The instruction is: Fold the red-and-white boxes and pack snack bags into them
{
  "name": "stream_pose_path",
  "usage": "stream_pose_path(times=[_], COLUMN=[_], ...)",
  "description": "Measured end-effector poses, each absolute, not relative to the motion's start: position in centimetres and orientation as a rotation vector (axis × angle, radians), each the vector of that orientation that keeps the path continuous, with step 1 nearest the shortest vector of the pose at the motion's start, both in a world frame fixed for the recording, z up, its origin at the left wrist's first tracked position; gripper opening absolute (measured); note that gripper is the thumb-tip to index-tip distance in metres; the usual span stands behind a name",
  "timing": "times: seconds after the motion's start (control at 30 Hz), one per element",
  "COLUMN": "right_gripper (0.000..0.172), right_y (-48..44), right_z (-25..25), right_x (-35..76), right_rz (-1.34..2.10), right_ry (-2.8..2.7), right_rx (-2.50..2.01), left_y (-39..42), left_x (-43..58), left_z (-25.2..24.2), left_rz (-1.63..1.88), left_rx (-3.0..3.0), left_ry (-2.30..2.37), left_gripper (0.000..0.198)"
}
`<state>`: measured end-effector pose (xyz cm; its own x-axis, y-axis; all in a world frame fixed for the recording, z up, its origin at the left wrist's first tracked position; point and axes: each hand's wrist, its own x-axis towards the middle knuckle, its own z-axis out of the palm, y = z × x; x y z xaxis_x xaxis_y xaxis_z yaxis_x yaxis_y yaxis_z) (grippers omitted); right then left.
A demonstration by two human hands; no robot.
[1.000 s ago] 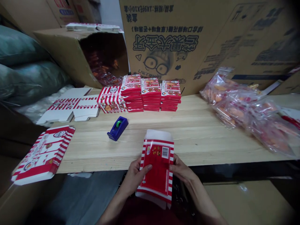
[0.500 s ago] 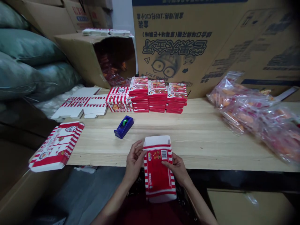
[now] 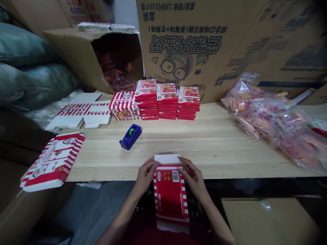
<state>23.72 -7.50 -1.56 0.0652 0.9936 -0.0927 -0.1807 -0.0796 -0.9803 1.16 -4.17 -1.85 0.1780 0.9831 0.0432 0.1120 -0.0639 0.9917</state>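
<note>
Currently we have one slim red-and-white striped cardboard carton in work, held up at the near edge of the pale wood-grain bench, its lower part hanging out past that edge, barcode side up. Our left hand grasps its far left corner, thumb on top; our right hand grips the far right edge, fingertips at the plain white end flap. That flap sticks out, so we judge this carton part-way: formed or nearly so, not closed. Whether anything is inside, we cannot tell. Done, by our guess: the three stacks of small red-and-white printed boxes at the back, beside a bulkier striped box. Left over, it seems: the pile of flat striped cartons jutting over the bench's left front edge, plus white-backed folded card blanks behind it. Also around: a blue tape dispenser with a green roll, well apart from both hands; an open-sided brown cardboard box with reddish packets inside; grey-green bulging sacks far left. As for obstacles, a sprawling heap of clear plastic bags with orange contents crowds the right end, and a big brown printed carton walls off the back; neither touches our hands.
</note>
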Motion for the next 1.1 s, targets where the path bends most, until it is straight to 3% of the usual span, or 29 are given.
stream_pose_path(times=[0.13,0.33,0.43,0.6,0.7,0.8,1.1], right_gripper=[0.028,0.034,0.033,0.052,0.057,0.051,0.042], right_y=[-6.7,-7.4,-7.1,-5.5,-4.9,-4.7,-5.7], right_z=[-1.8,-3.8,-4.0,-3.0,-2.6,-3.0,-3.4], right_x=[24.4,23.8,23.3,24.0,25.1,25.8,28.3], right_rz=[1.225,1.463,1.419,1.504,1.773,1.842,1.640], right_ry=[-1.082,-0.742,-0.570,-0.466,-0.529,-0.635,-1.270], right_rx=[-1.231,-1.255,-1.232,-1.122,-1.059,-1.038,-1.152], left_y=[-4.3,-5.1,-5.0,-3.6,-2.6,-1.9,-1.8], left_x=[1.4,2.6,3.9,4.6,4.0,3.6,1.1], left_z=[-2.1,-3.6,-4.3,-4.0,-3.9,-4.2,-4.3], left_rz=[1.028,1.051,1.129,1.121,0.913,0.815,0.780], left_rx=[1.374,1.204,0.973,0.555,0.492,0.513,1.124], left_ry=[1.108,1.132,1.132,0.948,0.828,0.802,0.812], left_gripper=[0.034,0.033,0.028,0.067,0.052,0.035,0.030])
